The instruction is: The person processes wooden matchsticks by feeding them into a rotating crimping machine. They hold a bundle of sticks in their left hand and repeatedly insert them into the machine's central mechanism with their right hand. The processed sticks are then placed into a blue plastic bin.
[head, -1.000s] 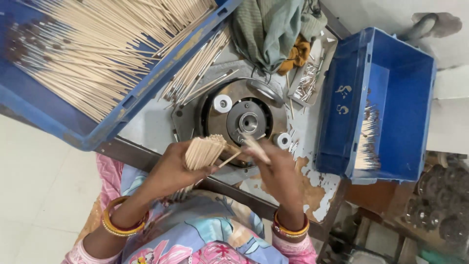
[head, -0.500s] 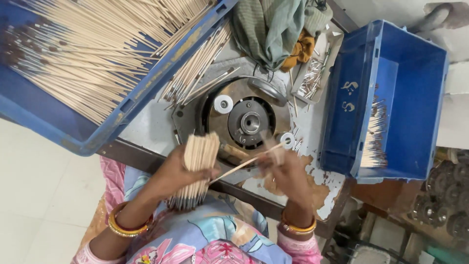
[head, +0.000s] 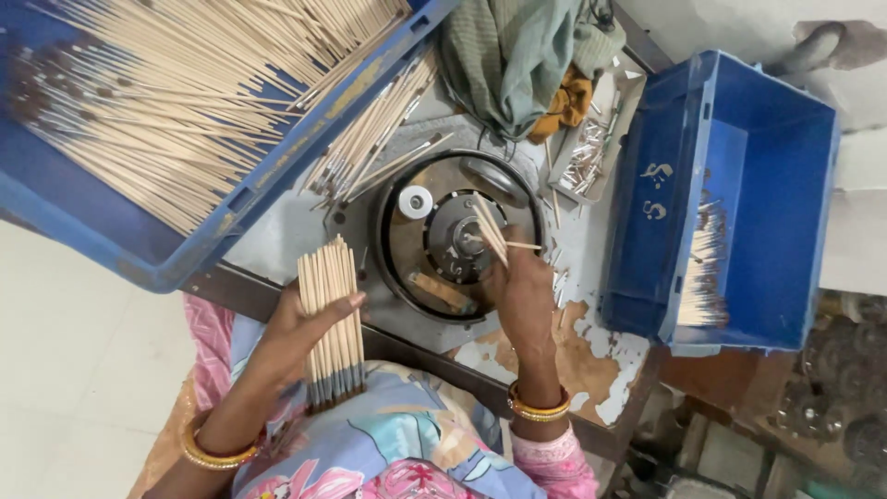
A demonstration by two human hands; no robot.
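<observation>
My left hand [head: 309,323] is closed around a bundle [head: 331,319] of thin sticks, thumb across the front, at about 7 o'clock from the round machine [head: 457,242]. The bundle stands nearly upright, dark tips down near my lap. My right hand [head: 522,286] pinches a few sticks [head: 492,231] between fingertips, with their far ends over the centre of the machine, at about 12 o'clock from that hand

I judge these sticks very light and stiff, but thin, so they can snap if I bend them or squeeze at one end. They are smooth and slide on each other, so I think the bundle is best held round the middle, firm enough that none slips out. A single stick is better taken near its lower end

A tray [head: 139,249] full of sticks lies at 10 o'clock on the counter [head: 591,370], and a blue bin [head: 739,194] with some sticks at 3 o'clock
</observation>
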